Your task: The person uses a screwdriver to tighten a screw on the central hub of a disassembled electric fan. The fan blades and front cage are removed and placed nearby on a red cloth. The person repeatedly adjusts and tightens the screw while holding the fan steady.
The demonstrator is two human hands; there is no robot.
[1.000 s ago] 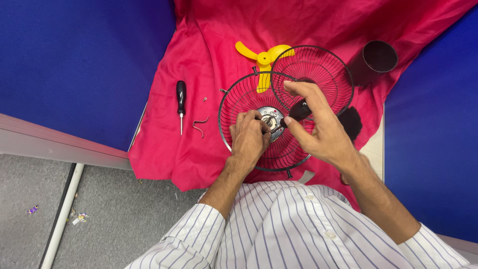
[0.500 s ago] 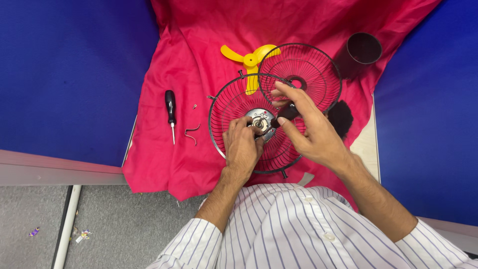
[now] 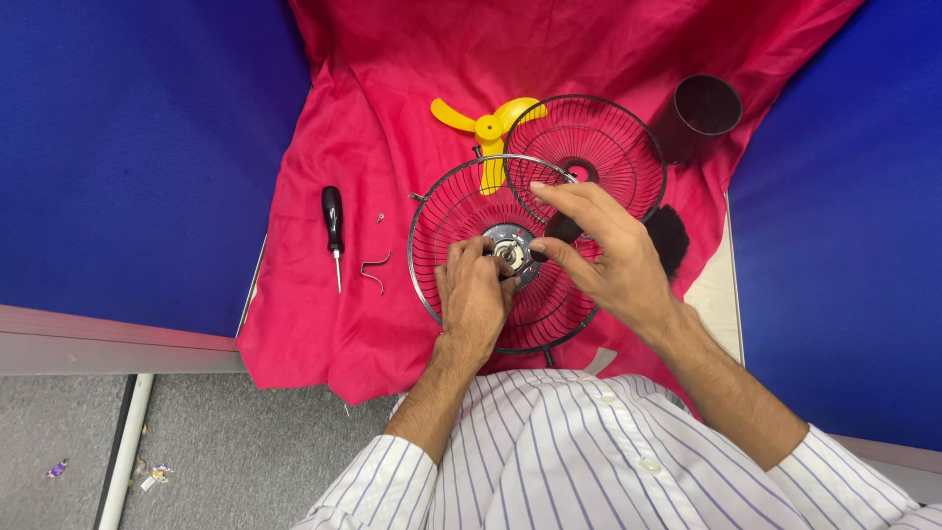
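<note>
A black-handled screwdriver [image 3: 334, 228] lies on the red cloth [image 3: 392, 88] at left, shaft pointing near; a small bent wire clip [image 3: 373, 271] sits just beside it. At centre, a round wire fan guard [image 3: 442, 206] lies flat, open face up, with no long axis. Its metal motor hub [image 3: 510, 247] sits in the middle. The left hand [image 3: 474, 294] rests on the guard, fingers curled closed at the hub. The right hand [image 3: 599, 250] pinches a small dark tool [image 3: 563, 230] angled toward the hub. The guard looks light, springy and easily bent; the rim seems the safest hold. Farther off lie a yellow fan blade [image 3: 486, 132], a second guard [image 3: 608, 137] and a dark cup [image 3: 702, 113].
</note>
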